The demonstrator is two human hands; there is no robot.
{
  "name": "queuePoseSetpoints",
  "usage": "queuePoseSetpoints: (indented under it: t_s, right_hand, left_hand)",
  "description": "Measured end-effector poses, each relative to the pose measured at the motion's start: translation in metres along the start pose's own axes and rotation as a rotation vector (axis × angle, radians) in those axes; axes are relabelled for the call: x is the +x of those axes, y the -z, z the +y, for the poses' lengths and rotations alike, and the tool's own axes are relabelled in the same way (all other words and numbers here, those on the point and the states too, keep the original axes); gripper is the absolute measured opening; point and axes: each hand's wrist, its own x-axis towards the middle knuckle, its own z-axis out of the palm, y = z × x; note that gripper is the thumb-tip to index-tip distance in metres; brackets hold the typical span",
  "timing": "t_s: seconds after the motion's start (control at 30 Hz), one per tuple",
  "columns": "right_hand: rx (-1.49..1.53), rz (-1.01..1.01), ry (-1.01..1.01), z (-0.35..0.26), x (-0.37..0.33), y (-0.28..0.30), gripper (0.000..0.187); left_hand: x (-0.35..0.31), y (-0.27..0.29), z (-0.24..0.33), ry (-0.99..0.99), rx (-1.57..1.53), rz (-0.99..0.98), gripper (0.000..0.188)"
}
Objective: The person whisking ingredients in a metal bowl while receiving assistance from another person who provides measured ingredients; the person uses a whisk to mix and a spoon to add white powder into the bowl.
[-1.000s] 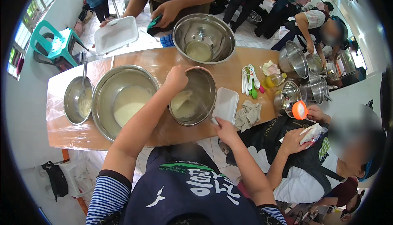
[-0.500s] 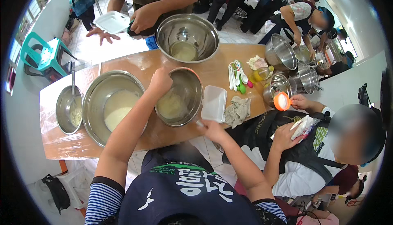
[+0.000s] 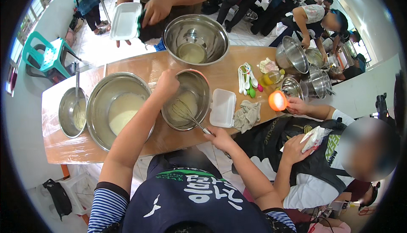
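My left hand (image 3: 168,82) is closed on the far left rim of a steel mixing bowl (image 3: 200,89) with an orange edge. In my right hand (image 3: 221,139) is the handle of a wire whisk (image 3: 185,112). Its wire loops sit inside the bowl, against a pale batter (image 3: 186,102). Left of this bowl, under my left forearm, stands a larger steel bowl (image 3: 99,114) of cream-coloured batter. A white foam tray (image 3: 222,108) lies close to the right of my bowl, with a crumpled grey cloth (image 3: 247,116) beside it.
At far left, a small steel bowl (image 3: 64,114) holds another whisk. Another steel bowl (image 3: 212,37) stands beyond mine. Measuring spoons (image 3: 246,78) and an oil bottle (image 3: 271,78) lie right. A co-worker there holds an orange cup (image 3: 278,100) of white powder; someone opposite holds a foam container (image 3: 126,21).
The whisk, blurred before, now shows clearly in the bowl. The co-worker's orange cup has moved left, nearer my bowl. The foam container across the table has shifted right and tipped up.
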Motion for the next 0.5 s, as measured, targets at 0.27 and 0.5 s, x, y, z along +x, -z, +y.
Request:
queuePoseSetpoints:
  t_s: [0.27, 0.5]
  right_hand:
    - [0.044, -0.02, -0.057, 0.003, 0.001, -0.002, 0.021]
    - [0.13, -0.06, -0.074, -0.004, -0.005, 0.01, 0.021]
  left_hand:
    - [-0.001, 0.0, 0.012, -0.044, 0.011, 0.012, 0.039]
    - [0.002, -0.004, 0.014, -0.028, -0.039, 0.012, 0.041]
